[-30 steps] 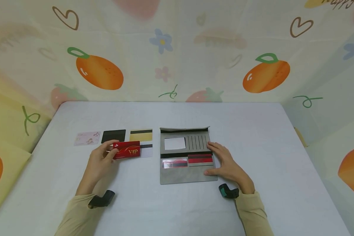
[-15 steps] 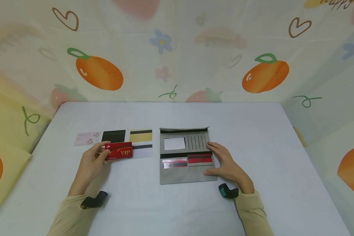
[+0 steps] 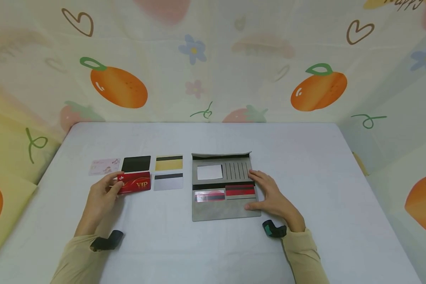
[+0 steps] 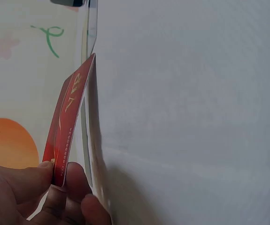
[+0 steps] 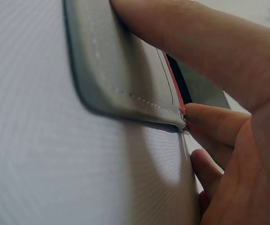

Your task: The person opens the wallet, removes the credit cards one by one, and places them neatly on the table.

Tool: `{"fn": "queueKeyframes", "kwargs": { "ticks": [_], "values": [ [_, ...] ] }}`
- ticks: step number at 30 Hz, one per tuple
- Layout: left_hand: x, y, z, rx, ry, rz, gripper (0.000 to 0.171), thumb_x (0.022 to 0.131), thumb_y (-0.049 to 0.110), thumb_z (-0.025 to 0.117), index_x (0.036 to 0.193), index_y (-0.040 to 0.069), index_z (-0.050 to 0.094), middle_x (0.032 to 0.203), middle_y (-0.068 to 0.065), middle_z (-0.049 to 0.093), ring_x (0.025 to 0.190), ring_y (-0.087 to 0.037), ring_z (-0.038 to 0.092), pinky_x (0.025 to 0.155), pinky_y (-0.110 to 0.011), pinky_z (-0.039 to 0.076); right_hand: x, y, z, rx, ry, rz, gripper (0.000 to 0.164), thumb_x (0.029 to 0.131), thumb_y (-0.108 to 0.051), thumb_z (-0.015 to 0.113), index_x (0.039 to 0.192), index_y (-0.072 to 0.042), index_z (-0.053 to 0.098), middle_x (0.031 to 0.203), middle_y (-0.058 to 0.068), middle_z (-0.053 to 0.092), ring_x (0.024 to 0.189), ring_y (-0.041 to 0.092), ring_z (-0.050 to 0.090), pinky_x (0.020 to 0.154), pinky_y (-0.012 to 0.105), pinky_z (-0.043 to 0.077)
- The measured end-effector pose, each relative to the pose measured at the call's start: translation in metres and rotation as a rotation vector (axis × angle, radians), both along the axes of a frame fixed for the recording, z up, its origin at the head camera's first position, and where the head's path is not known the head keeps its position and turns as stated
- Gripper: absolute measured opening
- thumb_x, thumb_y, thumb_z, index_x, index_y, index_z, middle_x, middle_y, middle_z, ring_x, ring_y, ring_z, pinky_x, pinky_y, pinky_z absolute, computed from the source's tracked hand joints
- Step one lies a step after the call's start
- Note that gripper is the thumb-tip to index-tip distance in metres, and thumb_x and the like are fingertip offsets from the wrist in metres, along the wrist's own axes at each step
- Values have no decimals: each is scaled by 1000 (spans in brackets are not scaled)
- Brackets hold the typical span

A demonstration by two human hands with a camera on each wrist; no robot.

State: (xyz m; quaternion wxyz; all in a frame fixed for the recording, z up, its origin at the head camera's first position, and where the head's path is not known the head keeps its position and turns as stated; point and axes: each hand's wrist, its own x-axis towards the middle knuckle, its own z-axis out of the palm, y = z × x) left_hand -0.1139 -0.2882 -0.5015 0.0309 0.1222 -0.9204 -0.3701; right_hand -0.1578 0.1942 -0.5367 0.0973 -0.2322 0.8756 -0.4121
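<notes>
My left hand (image 3: 98,199) pinches a red VIP card (image 3: 136,183) by its left end, between thumb and fingers. In the left wrist view the red card (image 4: 66,126) stands tilted, gold lettering on its face. A grey wallet (image 3: 218,211) lies unfolded on the table. A white card (image 3: 209,172) shows in its upper half; a pink-and-clear card (image 3: 209,196) and a red striped card (image 3: 240,190) sit in its lower pockets. My right hand (image 3: 271,197) rests on the wallet's right edge, thumb on the lower flap. Up close, the right wrist view shows the wallet's stitched corner (image 5: 125,96).
Left of the wallet lie a pale pink card (image 3: 104,166), a black card (image 3: 136,163), a gold striped card (image 3: 169,163) and a white striped card (image 3: 168,182). The white table (image 3: 184,252) ends at a patterned cloth backdrop (image 3: 216,59).
My left hand has moved left with the red VIP card, uncovering the white striped card. My right hand and the wallet have stayed in place.
</notes>
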Motion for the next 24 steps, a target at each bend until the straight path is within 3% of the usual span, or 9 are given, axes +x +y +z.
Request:
{"fn": "queueKeyframes", "kwargs": {
  "ticks": [9, 15, 24],
  "values": [
    [-2, -11, -4, -20, -50, -16, 39, 101, 16, 55, 136, -2, 54, 100, -23, 63, 70, -8, 50, 55, -20, 44, 0, -1, 1, 0, -2, 3, 96, 72, -30, 86, 149, -1, 39, 159, 18, 31, 147, 44, 20, 113, 70, 15],
    [-4, -12, -2, -8, -136, -25, 44, 103, 19, 53, 140, -3, 50, 105, -25, 61, 77, -18, 53, 57, -20, 46, 1, -1, 2, 12, -16, -11, 96, 71, -31, 87, 150, -2, 39, 159, 17, 31, 148, 44, 19, 113, 71, 17],
    [-11, -10, -4, -18, -211, 35, 48, 104, 26, 50, 144, 0, 47, 124, -31, 55, 103, -37, 51, 65, -20, 46, 1, -1, 3, 15, -16, -7, 97, 71, -31, 87, 149, 0, 38, 159, 19, 31, 147, 45, 19, 113, 71, 16]
  ]
}}
